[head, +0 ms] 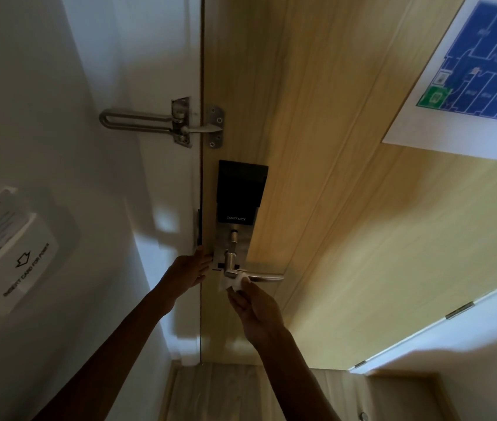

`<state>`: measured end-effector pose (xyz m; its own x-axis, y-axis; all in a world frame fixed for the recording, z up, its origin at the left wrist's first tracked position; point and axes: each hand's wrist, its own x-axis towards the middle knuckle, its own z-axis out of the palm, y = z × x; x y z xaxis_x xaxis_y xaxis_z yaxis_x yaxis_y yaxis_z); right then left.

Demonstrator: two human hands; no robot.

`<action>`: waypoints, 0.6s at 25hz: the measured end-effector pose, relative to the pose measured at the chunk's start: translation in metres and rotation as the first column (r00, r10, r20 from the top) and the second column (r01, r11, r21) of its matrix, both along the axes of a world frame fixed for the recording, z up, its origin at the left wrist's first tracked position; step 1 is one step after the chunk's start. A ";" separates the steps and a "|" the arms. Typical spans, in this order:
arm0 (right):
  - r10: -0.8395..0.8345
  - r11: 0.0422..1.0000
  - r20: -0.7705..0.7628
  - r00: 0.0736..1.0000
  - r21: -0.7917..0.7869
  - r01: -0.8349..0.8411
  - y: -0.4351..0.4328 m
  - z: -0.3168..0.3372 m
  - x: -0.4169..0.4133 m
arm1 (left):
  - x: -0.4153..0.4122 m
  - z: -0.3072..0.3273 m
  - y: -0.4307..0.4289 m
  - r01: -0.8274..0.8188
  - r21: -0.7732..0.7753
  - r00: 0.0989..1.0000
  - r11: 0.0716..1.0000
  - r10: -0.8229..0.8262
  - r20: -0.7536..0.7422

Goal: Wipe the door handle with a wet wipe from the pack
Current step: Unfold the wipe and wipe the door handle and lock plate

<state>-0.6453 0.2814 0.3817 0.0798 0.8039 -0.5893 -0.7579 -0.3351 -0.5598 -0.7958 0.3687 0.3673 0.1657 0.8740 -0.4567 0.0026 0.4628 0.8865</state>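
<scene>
Two hands in view: left hand (187,273), right hand (256,311). One white wet wipe (235,281). One metal door handle (259,276). One black smart lock (238,192) above it. One swing-bar door guard (162,122). One wooden door (347,208). One key-card holder (10,253) on the wall. One blue floor-plan sheet (472,77) on the door. Two hinges (459,309) seen at the door's far edge.

So the wooden door (347,208) carries everything here: a black smart lock plate (238,192) with the metal lever handle (264,277) below it, a swing-bar latch (162,123) above, and a blue floor plan sheet (469,80) stuck top right.
</scene>
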 end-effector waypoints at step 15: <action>0.011 0.999 -0.063 0.998 -0.034 -0.014 0.006 0.002 -0.003 | -0.004 0.003 0.001 0.005 -0.001 1.000 1.000 -0.005 -0.008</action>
<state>-0.6478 0.2875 0.3838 0.0315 0.7836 -0.6204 -0.7870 -0.3632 -0.4987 -0.7994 0.3693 0.3699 0.1662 0.8727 -0.4592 0.0119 0.4638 0.8858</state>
